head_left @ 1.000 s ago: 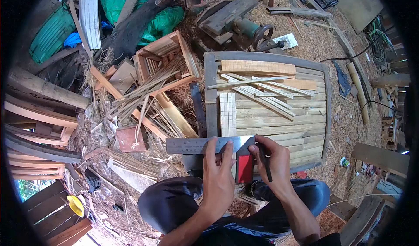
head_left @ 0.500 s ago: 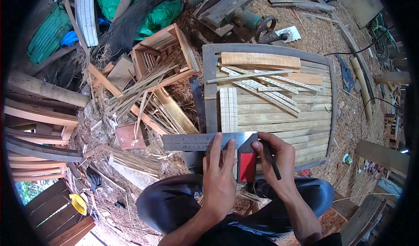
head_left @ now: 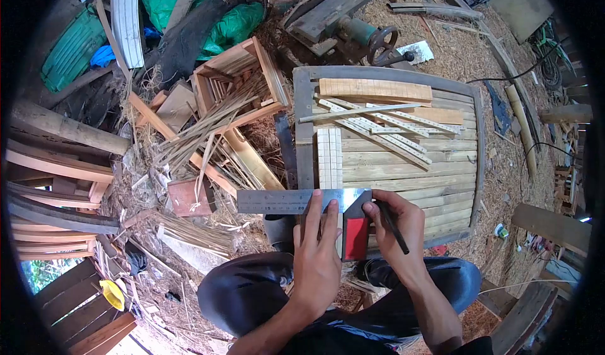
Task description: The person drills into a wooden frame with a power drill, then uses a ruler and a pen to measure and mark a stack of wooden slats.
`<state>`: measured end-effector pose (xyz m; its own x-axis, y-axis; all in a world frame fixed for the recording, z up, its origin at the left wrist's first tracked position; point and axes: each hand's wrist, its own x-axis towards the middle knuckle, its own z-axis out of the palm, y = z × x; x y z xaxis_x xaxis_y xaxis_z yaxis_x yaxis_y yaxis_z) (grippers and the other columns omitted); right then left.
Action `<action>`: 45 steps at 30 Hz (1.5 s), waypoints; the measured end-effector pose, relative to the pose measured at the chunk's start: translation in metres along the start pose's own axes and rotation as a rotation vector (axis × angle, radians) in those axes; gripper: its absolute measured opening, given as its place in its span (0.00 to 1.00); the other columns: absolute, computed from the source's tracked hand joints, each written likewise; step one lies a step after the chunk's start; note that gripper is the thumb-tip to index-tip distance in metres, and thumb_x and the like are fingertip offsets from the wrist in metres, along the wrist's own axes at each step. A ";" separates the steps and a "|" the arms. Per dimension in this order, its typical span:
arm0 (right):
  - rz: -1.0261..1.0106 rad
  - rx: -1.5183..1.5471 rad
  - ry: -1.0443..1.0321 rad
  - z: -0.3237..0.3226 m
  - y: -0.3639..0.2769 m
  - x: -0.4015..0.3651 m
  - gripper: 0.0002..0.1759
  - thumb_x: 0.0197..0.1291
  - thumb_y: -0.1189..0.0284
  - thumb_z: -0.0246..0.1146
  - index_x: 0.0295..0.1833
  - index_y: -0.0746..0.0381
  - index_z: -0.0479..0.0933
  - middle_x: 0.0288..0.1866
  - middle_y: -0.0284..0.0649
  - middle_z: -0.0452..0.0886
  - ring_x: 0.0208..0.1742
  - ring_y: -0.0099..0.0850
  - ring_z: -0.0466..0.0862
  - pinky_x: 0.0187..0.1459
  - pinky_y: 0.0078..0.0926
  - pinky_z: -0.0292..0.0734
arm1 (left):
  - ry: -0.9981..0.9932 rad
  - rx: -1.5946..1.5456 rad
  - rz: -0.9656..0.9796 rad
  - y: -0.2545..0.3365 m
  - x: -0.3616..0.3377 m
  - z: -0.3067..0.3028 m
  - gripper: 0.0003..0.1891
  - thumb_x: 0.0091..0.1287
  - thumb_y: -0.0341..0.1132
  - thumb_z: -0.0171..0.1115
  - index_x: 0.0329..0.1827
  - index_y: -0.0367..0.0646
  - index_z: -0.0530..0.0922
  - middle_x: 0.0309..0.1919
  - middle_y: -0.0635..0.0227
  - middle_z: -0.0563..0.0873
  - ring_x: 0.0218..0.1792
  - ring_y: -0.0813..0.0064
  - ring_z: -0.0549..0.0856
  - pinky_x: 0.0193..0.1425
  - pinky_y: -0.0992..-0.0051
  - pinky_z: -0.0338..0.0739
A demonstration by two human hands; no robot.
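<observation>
In the head view, I see the left hand (head_left: 315,260) with two fingers stretched flat across a metal ruler (head_left: 271,202); its remaining fingers are mostly hidden, so I cannot tell whether they close on anything underneath. The ruler runs out to the left of that hand and reaches rightward to the right hand (head_left: 400,235). Just right of the left hand, a red block (head_left: 355,236) with a dark upper end meets the ruler. I see the right hand closed around a dark pencil (head_left: 396,232), thumb and forefinger at the ruler's end. Directly beyond the left hand, grid-marked strips (head_left: 329,156) lead away from the ruler over the slatted worktop (head_left: 409,188). Farther ahead of both hands, dotted strips (head_left: 378,134) lie crossed, with a marked board (head_left: 372,90) beyond them. Ahead and left of the left hand, I see a wooden box (head_left: 274,71).
</observation>
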<state>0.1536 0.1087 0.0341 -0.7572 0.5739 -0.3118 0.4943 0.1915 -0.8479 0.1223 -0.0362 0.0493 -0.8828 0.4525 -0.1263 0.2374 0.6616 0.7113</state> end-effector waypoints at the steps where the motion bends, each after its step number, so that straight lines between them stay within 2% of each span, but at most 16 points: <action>1: 0.010 -0.013 -0.013 -0.001 -0.001 0.000 0.13 0.63 0.76 0.68 0.49 0.74 0.82 0.27 0.54 0.84 0.26 0.26 0.82 0.31 0.26 0.76 | -0.003 0.001 0.000 -0.001 -0.001 0.001 0.26 0.64 0.17 0.59 0.68 0.39 0.75 0.72 0.50 0.68 0.65 0.47 0.75 0.65 0.58 0.74; 3: 0.018 -0.030 -0.025 -0.002 -0.004 0.001 0.13 0.63 0.76 0.68 0.49 0.74 0.82 0.27 0.54 0.84 0.26 0.26 0.83 0.31 0.27 0.76 | 0.072 -0.042 0.026 -0.004 -0.001 0.004 0.25 0.64 0.17 0.60 0.67 0.38 0.75 0.72 0.51 0.69 0.65 0.46 0.75 0.67 0.59 0.73; 16: -0.011 -0.061 -0.033 -0.003 -0.017 -0.001 0.12 0.63 0.78 0.67 0.49 0.75 0.82 0.28 0.54 0.85 0.28 0.26 0.83 0.32 0.26 0.76 | 0.076 0.056 0.054 -0.001 -0.002 0.003 0.24 0.65 0.20 0.61 0.66 0.38 0.76 0.71 0.50 0.70 0.64 0.48 0.76 0.66 0.57 0.72; 18: -0.024 -0.073 -0.028 -0.002 -0.015 -0.001 0.12 0.62 0.78 0.67 0.49 0.75 0.82 0.28 0.54 0.85 0.28 0.26 0.83 0.32 0.26 0.77 | 0.066 0.003 -0.006 0.001 -0.002 0.004 0.24 0.66 0.21 0.61 0.67 0.38 0.75 0.71 0.50 0.70 0.63 0.47 0.76 0.65 0.56 0.73; 20: -0.007 -0.072 -0.045 -0.002 -0.008 -0.001 0.13 0.64 0.76 0.68 0.51 0.73 0.82 0.30 0.39 0.86 0.31 0.18 0.79 0.33 0.20 0.76 | 0.060 0.036 0.022 0.000 -0.002 0.003 0.24 0.66 0.21 0.61 0.67 0.38 0.75 0.70 0.50 0.71 0.62 0.46 0.76 0.65 0.56 0.73; 24: 0.005 -0.061 -0.057 -0.003 -0.008 -0.001 0.13 0.65 0.76 0.67 0.52 0.73 0.82 0.31 0.39 0.86 0.33 0.18 0.79 0.34 0.21 0.76 | 0.058 0.100 0.083 -0.002 -0.001 0.003 0.24 0.66 0.22 0.61 0.67 0.37 0.75 0.70 0.51 0.71 0.60 0.46 0.77 0.64 0.55 0.73; 26: -0.029 -0.042 -0.053 -0.005 -0.012 -0.001 0.12 0.64 0.77 0.66 0.49 0.73 0.82 0.30 0.54 0.85 0.29 0.28 0.84 0.32 0.28 0.77 | 0.052 0.103 0.087 -0.003 -0.002 0.003 0.24 0.66 0.22 0.61 0.67 0.37 0.75 0.70 0.50 0.71 0.59 0.46 0.77 0.64 0.56 0.72; 27: -0.033 -0.044 -0.053 -0.006 -0.014 -0.001 0.12 0.64 0.77 0.66 0.49 0.73 0.82 0.30 0.54 0.85 0.29 0.28 0.84 0.32 0.28 0.77 | 0.048 0.107 0.088 -0.003 -0.002 0.003 0.24 0.66 0.22 0.61 0.67 0.36 0.74 0.69 0.49 0.71 0.59 0.46 0.77 0.64 0.56 0.72; 29: -0.292 -0.210 0.146 -0.012 -0.018 0.001 0.11 0.65 0.76 0.65 0.51 0.70 0.83 0.33 0.54 0.85 0.30 0.27 0.84 0.32 0.28 0.77 | 0.048 0.111 0.092 -0.003 -0.002 0.003 0.25 0.66 0.22 0.61 0.68 0.35 0.74 0.69 0.49 0.71 0.58 0.46 0.77 0.64 0.55 0.72; 30: -0.322 -0.152 0.158 -0.017 -0.023 0.006 0.10 0.68 0.74 0.64 0.50 0.68 0.83 0.34 0.49 0.85 0.31 0.24 0.83 0.32 0.25 0.78 | 0.043 0.120 0.094 -0.003 -0.002 0.003 0.25 0.65 0.21 0.61 0.68 0.35 0.73 0.69 0.48 0.71 0.58 0.45 0.77 0.64 0.55 0.72; 31: -0.141 0.048 0.140 -0.018 -0.033 0.006 0.09 0.69 0.73 0.63 0.48 0.67 0.83 0.33 0.41 0.85 0.31 0.22 0.82 0.33 0.21 0.78 | 0.049 0.121 0.089 -0.003 -0.003 0.003 0.25 0.65 0.21 0.61 0.68 0.35 0.73 0.69 0.48 0.71 0.58 0.45 0.77 0.64 0.55 0.72; 33: 0.009 0.344 -0.103 -0.025 -0.050 0.013 0.08 0.69 0.73 0.63 0.47 0.66 0.82 0.34 0.37 0.85 0.31 0.20 0.82 0.33 0.20 0.78 | 0.026 0.131 0.088 -0.003 -0.002 0.004 0.25 0.66 0.21 0.59 0.68 0.33 0.73 0.68 0.47 0.71 0.57 0.45 0.77 0.64 0.55 0.72; 34: 0.006 0.345 -0.103 -0.020 -0.047 0.015 0.08 0.69 0.73 0.63 0.47 0.66 0.82 0.34 0.37 0.85 0.31 0.20 0.82 0.33 0.20 0.78 | 0.029 0.131 0.090 -0.003 -0.003 0.002 0.25 0.66 0.21 0.59 0.68 0.33 0.73 0.68 0.47 0.71 0.57 0.45 0.77 0.64 0.55 0.72; 36: -0.087 0.381 -0.209 -0.003 -0.034 0.020 0.07 0.68 0.74 0.63 0.46 0.66 0.83 0.34 0.37 0.85 0.31 0.18 0.81 0.33 0.20 0.77 | -0.110 0.074 0.050 -0.003 -0.003 -0.002 0.36 0.56 0.18 0.56 0.73 0.29 0.64 0.75 0.42 0.59 0.62 0.38 0.71 0.69 0.52 0.67; 43: -0.160 0.133 -0.258 0.009 -0.037 0.024 0.08 0.64 0.75 0.65 0.46 0.68 0.83 0.30 0.38 0.86 0.31 0.19 0.82 0.35 0.20 0.77 | -0.132 0.072 0.045 -0.005 -0.002 -0.001 0.35 0.57 0.19 0.57 0.72 0.27 0.64 0.76 0.41 0.59 0.62 0.38 0.71 0.69 0.50 0.68; 45: -0.153 0.107 -0.279 0.009 -0.040 0.024 0.09 0.65 0.75 0.65 0.47 0.68 0.83 0.32 0.37 0.87 0.33 0.18 0.82 0.36 0.19 0.77 | 0.010 0.120 0.096 -0.003 -0.001 0.001 0.20 0.64 0.20 0.56 0.60 0.29 0.74 0.69 0.43 0.69 0.53 0.44 0.77 0.60 0.54 0.73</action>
<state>0.1120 0.1081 0.0567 -0.9143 0.3019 -0.2699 0.3290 0.1653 -0.9298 0.1233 -0.0384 0.0465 -0.8575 0.5115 -0.0546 0.3671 0.6829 0.6315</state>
